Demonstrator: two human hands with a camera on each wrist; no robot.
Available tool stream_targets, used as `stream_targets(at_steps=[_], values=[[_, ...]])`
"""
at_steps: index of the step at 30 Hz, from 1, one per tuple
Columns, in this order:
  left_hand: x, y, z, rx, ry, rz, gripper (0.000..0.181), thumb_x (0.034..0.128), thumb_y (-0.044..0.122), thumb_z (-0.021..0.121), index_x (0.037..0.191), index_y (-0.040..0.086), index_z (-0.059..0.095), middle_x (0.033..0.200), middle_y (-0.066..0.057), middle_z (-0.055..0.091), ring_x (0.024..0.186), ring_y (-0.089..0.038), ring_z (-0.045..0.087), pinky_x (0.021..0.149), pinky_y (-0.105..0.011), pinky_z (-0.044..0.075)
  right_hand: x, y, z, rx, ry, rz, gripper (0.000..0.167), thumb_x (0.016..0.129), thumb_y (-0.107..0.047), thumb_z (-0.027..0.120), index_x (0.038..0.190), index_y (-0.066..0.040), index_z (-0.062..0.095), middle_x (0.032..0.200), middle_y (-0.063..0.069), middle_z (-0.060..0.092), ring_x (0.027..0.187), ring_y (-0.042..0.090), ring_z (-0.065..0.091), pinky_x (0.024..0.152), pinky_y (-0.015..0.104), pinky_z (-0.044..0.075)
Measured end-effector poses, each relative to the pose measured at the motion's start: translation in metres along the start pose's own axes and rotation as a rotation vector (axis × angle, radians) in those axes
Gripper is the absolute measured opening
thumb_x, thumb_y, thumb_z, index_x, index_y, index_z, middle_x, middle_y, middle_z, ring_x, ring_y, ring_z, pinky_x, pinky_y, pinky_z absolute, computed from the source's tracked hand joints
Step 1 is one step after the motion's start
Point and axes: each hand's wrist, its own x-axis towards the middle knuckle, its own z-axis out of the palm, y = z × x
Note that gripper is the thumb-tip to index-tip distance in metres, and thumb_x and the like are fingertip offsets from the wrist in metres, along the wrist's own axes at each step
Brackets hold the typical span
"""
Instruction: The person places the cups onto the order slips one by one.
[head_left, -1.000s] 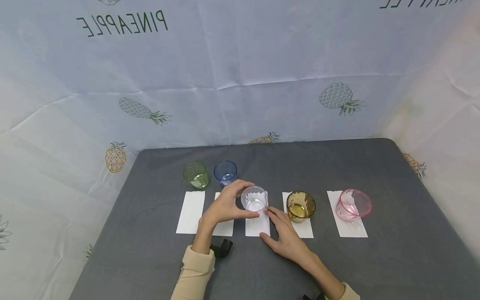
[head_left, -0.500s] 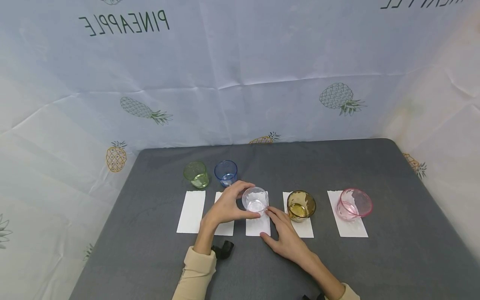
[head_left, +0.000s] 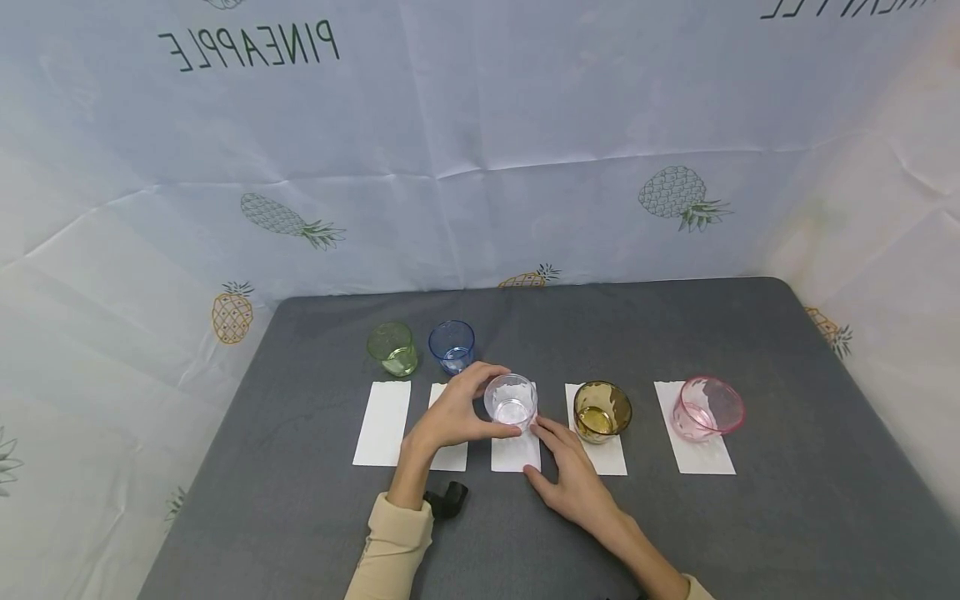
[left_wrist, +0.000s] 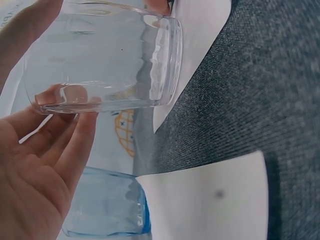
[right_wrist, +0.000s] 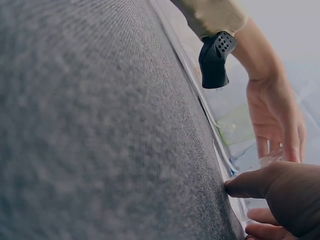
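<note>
Glass [head_left: 511, 403], clear and upright, sits within the left grip [head_left: 450, 415].

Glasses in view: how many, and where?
5. Green glass, back left; blue glass, beside it; clear glass, in the left hand at the middle paper; amber glass, on the next paper right; pink glass, on the rightmost paper. None seems hidden.

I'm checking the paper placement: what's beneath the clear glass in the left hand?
A white paper strip; its near end shows past the clear glass. The part directly under the base is covered and can't be made out clearly.
</note>
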Motion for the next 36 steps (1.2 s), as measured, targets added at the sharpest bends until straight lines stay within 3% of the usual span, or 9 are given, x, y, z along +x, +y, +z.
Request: stream_targets(at_steps=[10, 19, 25, 32, 36], values=[[0.0, 0.002, -0.001, 0.029, 0.001, 0.017, 0.08, 0.0721, 0.028, 0.094, 0.139, 0.004, 0.057, 0.135, -0.011, 0.061, 0.126, -0.026, 0.061, 0.108, -0.04, 0.053, -0.002, -0.003, -0.002, 0.029, 0.096, -0.034, 0.046, 0.078, -0.003, 0.084, 0.122, 0.001, 0.071, 0.125, 0.014, 0.07, 0.12, 0.032, 0.066, 0.101, 0.052, 0.053], [-0.001, 0.002, -0.006, 0.003, -0.01, 0.033, 0.087, 0.0738, 0.028, 0.093, 0.145, 0.003, 0.051, 0.143, -0.014, 0.055, 0.134, -0.028, 0.056, 0.111, -0.041, 0.051, -0.002, -0.006, -0.003, 0.092, 0.146, -0.083, 0.041, 0.077, -0.003, 0.085, 0.117, -0.004, 0.074, 0.114, 0.005, 0.073, 0.109, 0.023, 0.07, 0.094, 0.045, 0.057], [-0.002, 0.003, -0.019, 0.0, 0.034, 0.083, 0.081, 0.0752, 0.026, 0.092, 0.144, 0.008, 0.053, 0.143, -0.016, 0.056, 0.133, -0.035, 0.056, 0.111, -0.042, 0.051, -0.003, -0.009, -0.003, 0.151, 0.148, -0.142, 0.04, 0.077, -0.007, 0.087, 0.116, -0.005, 0.075, 0.111, 0.004, 0.075, 0.103, 0.019, 0.071, 0.088, 0.036, 0.058], [0.001, 0.005, -0.039, 0.039, 0.087, 0.132, 0.074, 0.0774, 0.022, 0.09, 0.141, 0.007, 0.056, 0.139, -0.011, 0.059, 0.128, -0.031, 0.06, 0.109, -0.043, 0.052, -0.002, -0.017, -0.003, 0.24, 0.121, -0.172, 0.042, 0.077, -0.007, 0.087, 0.117, -0.003, 0.074, 0.109, 0.011, 0.076, 0.091, 0.024, 0.068, 0.081, 0.033, 0.056], [0.003, 0.003, -0.051, 0.071, 0.116, 0.148, 0.072, 0.0774, 0.021, 0.09, 0.14, 0.007, 0.057, 0.137, -0.012, 0.06, 0.127, -0.034, 0.06, 0.109, -0.046, 0.052, -0.001, -0.023, -0.002, 0.275, 0.108, -0.198, 0.042, 0.078, -0.005, 0.086, 0.117, -0.001, 0.073, 0.11, 0.012, 0.075, 0.095, 0.026, 0.07, 0.083, 0.031, 0.058]])
